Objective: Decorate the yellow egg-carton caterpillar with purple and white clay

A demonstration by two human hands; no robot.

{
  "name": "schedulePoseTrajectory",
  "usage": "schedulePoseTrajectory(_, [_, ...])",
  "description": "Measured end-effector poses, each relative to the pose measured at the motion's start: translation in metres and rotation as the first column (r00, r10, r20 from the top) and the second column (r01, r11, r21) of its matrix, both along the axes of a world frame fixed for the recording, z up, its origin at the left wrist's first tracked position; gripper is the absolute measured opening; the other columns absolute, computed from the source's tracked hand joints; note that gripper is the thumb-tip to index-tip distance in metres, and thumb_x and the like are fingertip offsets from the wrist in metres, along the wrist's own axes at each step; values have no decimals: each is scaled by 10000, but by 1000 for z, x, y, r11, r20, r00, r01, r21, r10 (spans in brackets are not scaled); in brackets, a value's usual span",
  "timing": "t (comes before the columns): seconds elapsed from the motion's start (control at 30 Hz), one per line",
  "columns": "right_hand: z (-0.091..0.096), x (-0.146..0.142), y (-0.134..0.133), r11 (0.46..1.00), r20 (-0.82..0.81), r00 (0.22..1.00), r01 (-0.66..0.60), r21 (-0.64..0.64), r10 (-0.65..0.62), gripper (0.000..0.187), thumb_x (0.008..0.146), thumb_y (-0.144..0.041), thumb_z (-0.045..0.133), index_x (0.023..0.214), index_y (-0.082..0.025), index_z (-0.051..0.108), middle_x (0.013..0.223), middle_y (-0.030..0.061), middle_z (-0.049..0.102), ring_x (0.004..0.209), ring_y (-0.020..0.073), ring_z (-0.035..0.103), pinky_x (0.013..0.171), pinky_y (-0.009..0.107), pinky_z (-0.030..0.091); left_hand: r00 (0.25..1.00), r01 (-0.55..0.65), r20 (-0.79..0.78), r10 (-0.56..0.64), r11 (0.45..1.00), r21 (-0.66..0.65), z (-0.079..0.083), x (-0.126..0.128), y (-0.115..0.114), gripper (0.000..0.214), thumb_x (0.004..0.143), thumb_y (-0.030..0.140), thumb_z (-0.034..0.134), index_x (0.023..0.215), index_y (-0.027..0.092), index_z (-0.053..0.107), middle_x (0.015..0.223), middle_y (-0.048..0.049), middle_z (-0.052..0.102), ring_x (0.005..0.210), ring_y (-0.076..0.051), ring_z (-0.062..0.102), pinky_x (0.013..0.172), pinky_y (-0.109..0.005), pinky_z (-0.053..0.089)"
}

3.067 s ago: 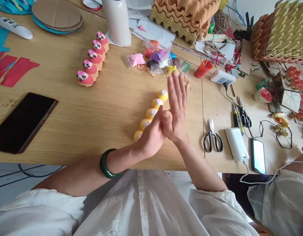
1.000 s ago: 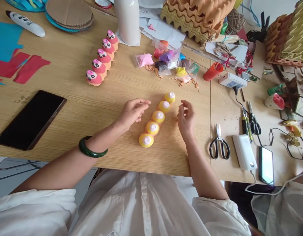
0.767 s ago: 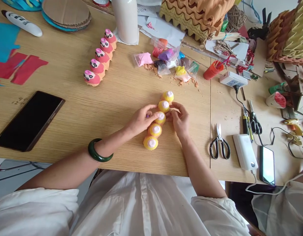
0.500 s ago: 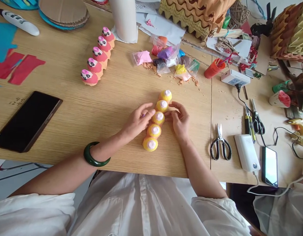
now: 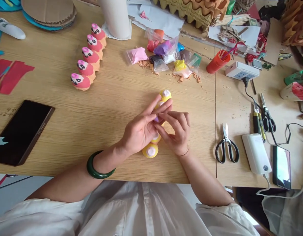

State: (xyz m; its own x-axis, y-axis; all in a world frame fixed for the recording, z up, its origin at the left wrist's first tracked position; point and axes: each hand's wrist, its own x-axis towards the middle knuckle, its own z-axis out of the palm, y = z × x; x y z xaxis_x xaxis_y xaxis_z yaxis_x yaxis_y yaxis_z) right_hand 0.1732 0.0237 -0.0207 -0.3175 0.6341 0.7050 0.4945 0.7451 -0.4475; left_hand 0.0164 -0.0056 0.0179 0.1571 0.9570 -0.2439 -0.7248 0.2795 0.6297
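A small piece of purple modelling clay [image 5: 156,118] sits at the fingers of my left hand [image 5: 139,132], which is turned palm up with its longer fingers stretched out and the thumb against the piece. The fingertips of my right hand [image 5: 176,131] pinch at the same bit of clay from the other side. Beneath both hands lies a strip of egg-carton cups [image 5: 150,150], painted yellow, each visible cup topped with a pale pink clay disc. My hands cover its middle cups.
A pink-faced egg-carton strip [image 5: 88,55] stands at the back left. Bagged coloured clay [image 5: 163,49] lies behind the hands. Scissors [image 5: 227,144], a white power bank [image 5: 256,154] and a phone [image 5: 281,167] are to the right; a larger phone [image 5: 23,131] lies left.
My hands have come together above the yellow strip, where they were on either side of it. The left palm has turned up, showing the purple clay, and the right fingers have reached it.
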Motion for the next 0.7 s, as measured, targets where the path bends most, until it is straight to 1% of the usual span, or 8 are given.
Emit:
schedulePoseTrajectory(0.13, [5, -5, -3, 997, -20, 1000, -3, 77, 4, 248, 990, -214, 756, 1210, -299, 679, 997, 13, 787, 826, 191, 681, 737, 379, 537, 999, 47, -13, -46, 994, 102, -5, -2, -8, 461, 1028, 227, 571, 1466, 333, 666, 1573, -3, 648, 1598, -241, 467, 1352, -440, 365])
schedulePoseTrajectory(0.23, [10, -3, -3, 999, -40, 999, -2, 54, 5, 226, 992, -170, 741, 1169, -291, 672, 959, 4, 779, 801, 180, 692, 709, 370, 536, 983, 18, -185, 17, 982, 186, -2, -6, -12, 358, 1079, 370, 588, 1407, 345, 728, 1526, -11, 680, 1502, -271, 579, 1289, -431, 460])
schedulePoseTrajectory(0.33, [12, 0, -2, 999, -52, 999, -1, 44, 3, 206, 1001, -152, 708, 1152, -283, 661, 951, 5, 771, 813, 173, 705, 712, 364, 551, 887, -33, -436, 151, 963, 266, 4, -8, -15, 303, 1083, 381, 614, 1330, 319, 777, 1434, -41, 721, 1392, -288, 651, 1231, -446, 520])
schedulePoseTrajectory(0.43, [9, 2, -1, 1000, -84, 996, -2, 17, 3, 182, 1001, -137, 698, 1126, -264, 666, 949, 15, 752, 788, 163, 673, 698, 354, 558, 737, -133, -595, 319, 933, 335, 4, -11, -15, 251, 1096, 347, 591, 1227, 335, 805, 1373, -30, 722, 1329, -253, 653, 1224, -413, 511])
schedulePoseTrajectory(0.5, [5, 3, 0, 998, -141, 990, 4, -67, -14, 162, 1006, -149, 696, 1117, -266, 681, 972, 19, 735, 791, 157, 653, 677, 339, 559, 585, -168, -714, 385, 919, 357, 0, -15, -12, 239, 1097, 351, 586, 1202, 339, 801, 1318, -28, 721, 1262, -226, 657, 1176, -370, 523])
schedulePoseTrajectory(0.57, [1, 3, 1, 978, -234, 969, 30, -204, -78, 85, 1024, -196, 685, 1067, -269, 695, 997, 24, 706, 853, 158, 661, 703, 329, 581, 472, -139, -811, 345, 938, 318, -8, -21, -6, 267, 1086, 390, 595, 1251, 290, 780, 1266, -51, 724, 1156, -215, 680, 1074, -348, 564])
schedulePoseTrajectory(0.63, [-3, 3, 3, 926, -329, 924, 65, -371, -197, 51, 1033, -274, 681, 986, -258, 693, 1017, 30, 668, 957, 164, 677, 800, 338, 618, 471, -95, -844, 256, 966, 240, -16, -25, 0, 373, 1067, 469, 594, 1278, 212, 763, 1211, -80, 736, 1036, -207, 705, 938, -329, 601])
schedulePoseTrajectory(0.7, [-7, 3, 7, 841, -391, 868, 55, -538, -307, 136, 1016, -355, 702, 936, -246, 691, 1068, 44, 653, 1078, 178, 679, 908, 353, 636, 537, -59, -827, 166, 985, 160, -21, -26, 2, 464, 1050, 534, 582, 1268, 165, 760, 1166, -94, 752, 918, -187, 715, 797, -298, 611])
